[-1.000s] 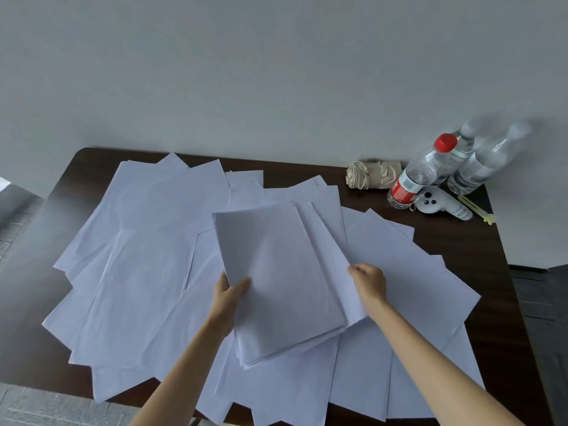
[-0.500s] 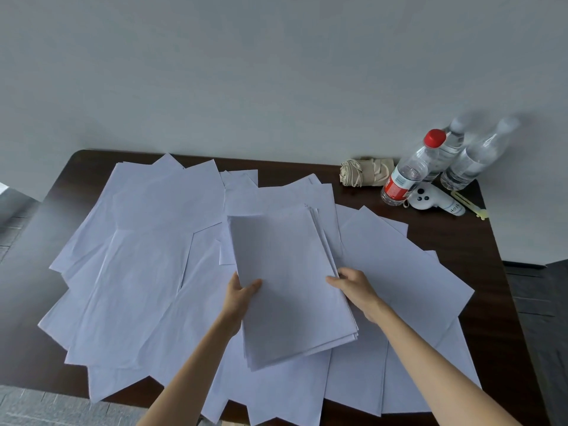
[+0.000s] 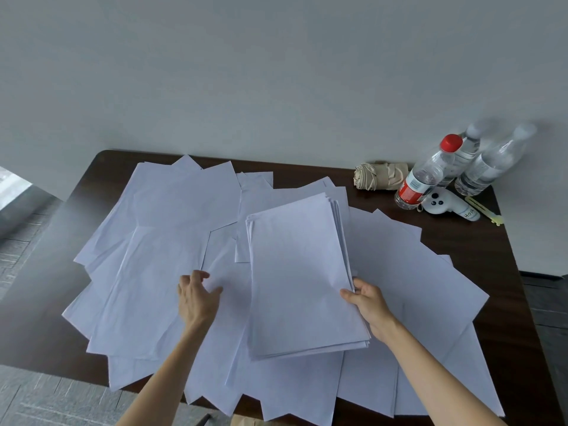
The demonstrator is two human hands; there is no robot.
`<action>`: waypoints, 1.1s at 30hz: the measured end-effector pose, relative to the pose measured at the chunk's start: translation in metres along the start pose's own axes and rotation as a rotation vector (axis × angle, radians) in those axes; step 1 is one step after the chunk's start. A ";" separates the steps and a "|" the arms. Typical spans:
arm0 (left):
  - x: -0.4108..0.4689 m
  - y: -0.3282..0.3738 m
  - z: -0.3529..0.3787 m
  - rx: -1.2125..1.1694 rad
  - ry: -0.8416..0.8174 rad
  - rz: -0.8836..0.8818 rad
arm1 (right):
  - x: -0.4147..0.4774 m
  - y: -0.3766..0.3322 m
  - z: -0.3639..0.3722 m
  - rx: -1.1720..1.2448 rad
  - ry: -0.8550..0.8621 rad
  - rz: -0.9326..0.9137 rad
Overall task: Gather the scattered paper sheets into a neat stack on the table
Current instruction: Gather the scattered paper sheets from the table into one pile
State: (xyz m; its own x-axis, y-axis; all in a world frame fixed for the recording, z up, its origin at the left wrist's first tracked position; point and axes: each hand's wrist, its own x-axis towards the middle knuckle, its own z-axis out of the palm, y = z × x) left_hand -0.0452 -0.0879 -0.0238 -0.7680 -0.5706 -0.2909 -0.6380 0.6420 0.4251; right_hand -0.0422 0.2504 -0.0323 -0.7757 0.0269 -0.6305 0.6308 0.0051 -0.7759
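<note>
1. A person's right hand (image 3: 368, 305) grasps a squared stack (image 3: 302, 278) of white paper at its right edge. The thumb is on top and the other fingers are tucked out of sight beneath.
2. The stack sits right of centre over the dark wooden table (image 3: 479, 250), on top of loose sheets (image 3: 159, 272) fanned across most of the surface. Whether its underside rests on them cannot be told.
3. The left hand (image 3: 196, 298) lies on a loose sheet just left of the stack, fingers relaxed and holding nothing.
4. At the far right corner, a red-capped bottle (image 3: 427, 173) carries a red-and-white label (image 3: 410, 189) whose print is too small to read.
5. A white handheld device (image 3: 445, 204) beside it bears handwritten letters near its tip, which are not clearly legible.
6. Two more clear bottles (image 3: 488, 167) stand behind against the wall (image 3: 276, 87), their tops blurred.
7. A beige bundle (image 3: 381, 176), rolled or folded, lies left of the bottles. What it is cannot be made out.
8. A yellow strip (image 3: 485, 210) pokes out from behind the device, partly hidden.
9. Every sheet facing up is blank. Several hang past the near edge of the table, and both forearms are cut off by the bottom of the picture.
</note>
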 end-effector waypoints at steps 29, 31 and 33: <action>0.080 -0.094 -0.082 -0.523 -0.154 -0.007 | -0.039 0.011 0.153 0.116 0.091 -0.040; 0.089 -0.105 -0.093 -0.579 -0.168 -0.031 | -0.039 0.009 0.176 0.115 0.087 -0.046; 0.101 -0.118 -0.100 -0.592 -0.164 -0.054 | -0.039 0.008 0.200 0.113 0.084 -0.047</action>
State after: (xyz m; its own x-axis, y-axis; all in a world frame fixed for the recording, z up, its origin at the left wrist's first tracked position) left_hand -0.0419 -0.2720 -0.0171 -0.7638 -0.4784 -0.4334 -0.5733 0.1942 0.7960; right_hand -0.0104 0.0494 -0.0181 -0.7974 0.1133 -0.5928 0.5838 -0.1042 -0.8052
